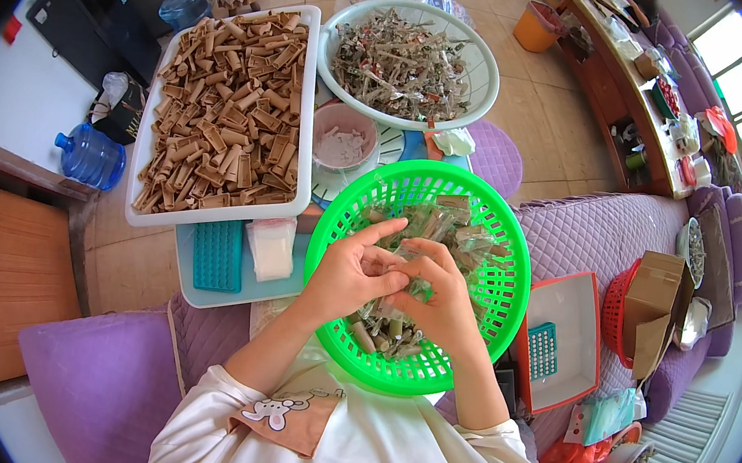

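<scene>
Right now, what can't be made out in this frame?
- Head view: what the left hand and right hand pinch; the fingers cover it.
- Contents of the green basket under the hands: hidden.
- Pieces in the white bowl: too small to identify.
- Room edges: cut off by the dark fisheye rim.
</scene>
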Action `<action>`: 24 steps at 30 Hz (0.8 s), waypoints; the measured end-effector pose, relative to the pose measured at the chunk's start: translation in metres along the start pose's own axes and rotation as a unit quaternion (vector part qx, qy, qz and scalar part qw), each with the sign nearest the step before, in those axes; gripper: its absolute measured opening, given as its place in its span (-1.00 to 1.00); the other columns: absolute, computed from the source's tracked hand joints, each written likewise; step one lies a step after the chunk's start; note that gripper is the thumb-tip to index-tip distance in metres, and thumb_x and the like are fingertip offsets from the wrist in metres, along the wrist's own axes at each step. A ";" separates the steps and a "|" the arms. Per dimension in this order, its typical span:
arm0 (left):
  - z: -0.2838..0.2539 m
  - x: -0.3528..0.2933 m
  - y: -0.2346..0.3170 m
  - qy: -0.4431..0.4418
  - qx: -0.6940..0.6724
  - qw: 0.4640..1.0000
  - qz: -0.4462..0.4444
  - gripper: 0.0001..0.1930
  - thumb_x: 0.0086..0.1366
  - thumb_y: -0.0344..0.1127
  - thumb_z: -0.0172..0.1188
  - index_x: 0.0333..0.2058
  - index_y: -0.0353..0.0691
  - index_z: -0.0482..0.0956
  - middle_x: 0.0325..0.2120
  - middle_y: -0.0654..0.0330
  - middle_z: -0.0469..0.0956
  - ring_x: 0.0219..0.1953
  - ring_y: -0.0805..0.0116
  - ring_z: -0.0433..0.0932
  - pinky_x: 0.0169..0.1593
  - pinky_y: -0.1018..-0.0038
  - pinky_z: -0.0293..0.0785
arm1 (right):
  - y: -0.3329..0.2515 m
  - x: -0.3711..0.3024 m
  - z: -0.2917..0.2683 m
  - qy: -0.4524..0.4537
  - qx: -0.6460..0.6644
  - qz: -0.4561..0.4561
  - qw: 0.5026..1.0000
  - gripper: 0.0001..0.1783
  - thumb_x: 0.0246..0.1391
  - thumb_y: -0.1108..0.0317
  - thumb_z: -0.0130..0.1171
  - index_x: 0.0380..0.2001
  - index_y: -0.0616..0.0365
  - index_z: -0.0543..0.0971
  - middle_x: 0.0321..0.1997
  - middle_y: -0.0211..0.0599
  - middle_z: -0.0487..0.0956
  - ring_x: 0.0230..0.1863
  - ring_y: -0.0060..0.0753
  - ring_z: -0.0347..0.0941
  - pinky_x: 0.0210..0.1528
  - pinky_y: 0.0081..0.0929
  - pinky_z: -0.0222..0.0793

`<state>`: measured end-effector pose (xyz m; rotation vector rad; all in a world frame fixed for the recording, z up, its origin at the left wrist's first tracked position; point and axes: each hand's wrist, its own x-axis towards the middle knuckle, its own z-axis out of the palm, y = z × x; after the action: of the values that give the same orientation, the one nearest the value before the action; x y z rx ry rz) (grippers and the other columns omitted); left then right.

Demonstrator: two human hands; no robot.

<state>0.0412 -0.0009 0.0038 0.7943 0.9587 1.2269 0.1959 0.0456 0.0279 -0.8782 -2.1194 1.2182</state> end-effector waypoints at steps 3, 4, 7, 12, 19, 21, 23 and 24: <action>0.000 0.003 -0.003 -0.002 0.003 1.000 0.009 -0.39 0.07 -0.47 0.18 0.09 -0.28 0.13 -0.33 0.13 0.52 -0.34 0.55 0.48 -0.26 0.62 0.43 | 0.010 0.004 -0.004 -0.054 0.004 0.024 0.998 -0.64 -0.33 0.51 0.28 -0.32 0.18 0.49 -0.03 -0.09 0.32 -0.05 -0.18 0.34 -0.17 -0.44 0.36; 0.000 0.005 -0.001 0.000 0.003 1.000 0.007 -0.39 0.07 -0.47 0.18 0.09 -0.28 0.13 -0.33 0.13 0.52 -0.34 0.55 0.48 -0.26 0.62 0.43 | 0.012 0.006 -0.003 -0.034 0.040 0.016 0.999 -0.62 -0.29 0.51 0.27 -0.28 0.19 0.48 -0.03 -0.12 0.32 -0.06 -0.24 0.34 -0.17 -0.45 0.36; 0.001 0.010 -0.001 0.033 -0.001 0.999 0.041 -0.44 0.07 -0.41 0.20 0.05 -0.26 0.19 -0.30 0.11 0.52 -0.30 0.51 0.48 -0.22 0.59 0.41 | 0.007 0.008 0.004 0.049 0.245 0.063 0.966 -0.60 -0.21 0.50 0.24 -0.20 0.23 0.45 -0.04 -0.19 0.34 -0.07 -0.34 0.36 -0.15 -0.46 0.36; -0.002 0.012 -0.004 0.051 0.018 0.994 0.095 -0.50 0.06 -0.30 0.23 -0.03 -0.24 0.26 -0.27 0.14 0.51 -0.27 0.51 0.48 -0.22 0.59 0.40 | 0.018 0.013 0.008 -0.004 0.260 0.122 0.958 -0.64 0.06 0.30 0.03 -0.10 0.27 0.40 -0.26 -0.33 0.46 -0.22 -0.60 0.34 -0.23 -0.64 0.30; -0.003 0.013 -0.005 0.116 0.065 0.981 0.142 -0.47 0.03 -0.25 0.25 -0.04 -0.22 0.28 -0.07 0.16 0.37 -0.20 0.47 0.44 -0.21 0.55 0.40 | 0.020 0.017 0.012 0.045 0.219 0.159 0.962 -0.73 0.14 0.31 -0.09 -0.30 0.28 0.51 -0.58 -0.54 0.43 -0.52 -0.75 0.23 -0.50 -0.72 0.16; -0.001 0.014 -0.003 0.206 0.196 0.926 0.250 -0.55 0.00 -0.30 0.26 -0.11 -0.21 0.36 -0.05 0.13 0.33 -0.10 0.33 0.40 -0.15 0.48 0.40 | 0.017 0.021 0.015 0.058 0.207 0.168 0.962 -0.75 0.13 0.33 -0.08 -0.30 0.27 0.51 -0.57 -0.50 0.46 -0.52 -0.73 0.28 -0.50 -0.70 0.20; -0.006 0.013 0.002 0.207 0.360 0.851 0.320 -0.60 -0.04 -0.35 0.25 -0.16 -0.21 0.41 -0.07 0.12 0.35 -0.08 0.24 0.38 -0.12 0.43 0.40 | 0.014 0.024 0.023 0.138 0.187 0.107 0.967 -0.80 0.09 0.40 -0.06 -0.29 0.25 0.50 -0.53 -0.34 0.53 -0.48 -0.65 0.40 -0.49 -0.61 0.29; -0.008 0.013 0.004 0.200 0.511 0.746 0.379 -0.65 -0.07 -0.41 0.24 -0.22 -0.21 0.45 -0.10 0.10 0.36 -0.05 0.15 0.36 -0.09 0.38 0.40 | 0.011 0.025 0.022 0.137 0.187 0.109 0.967 -0.80 0.09 0.40 -0.06 -0.29 0.25 0.50 -0.53 -0.34 0.53 -0.48 -0.65 0.40 -0.49 -0.61 0.29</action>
<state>0.0333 0.0123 0.0023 1.9920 1.8224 1.5557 0.1674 0.0568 0.0118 -1.0535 -1.5397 1.4519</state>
